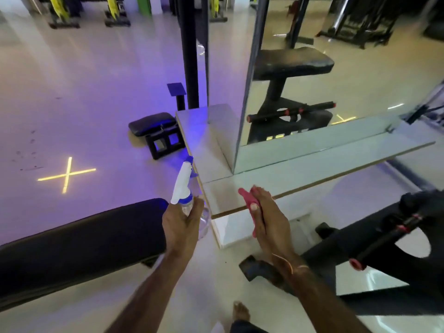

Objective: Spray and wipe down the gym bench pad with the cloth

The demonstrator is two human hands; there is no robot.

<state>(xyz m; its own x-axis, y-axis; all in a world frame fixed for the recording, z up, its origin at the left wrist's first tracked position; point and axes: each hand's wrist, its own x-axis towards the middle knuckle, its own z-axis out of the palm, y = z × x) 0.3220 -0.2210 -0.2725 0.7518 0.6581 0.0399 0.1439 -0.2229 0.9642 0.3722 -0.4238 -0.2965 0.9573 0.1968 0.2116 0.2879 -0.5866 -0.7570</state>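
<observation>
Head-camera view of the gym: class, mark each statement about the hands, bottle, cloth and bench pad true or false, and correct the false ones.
1. The left hand holds the spray bottle. True.
2. The cloth is blue. False: it is pink-red, held in the right hand.
3. The cloth lies spread on the bench pad. False: it is off the pad, in the right hand.
4. The spray bottle has a white head with blue parts. True.
5. The bench pad is black. True.
6. The bench pad lies to the right of both hands. False: it lies to their left.
</observation>
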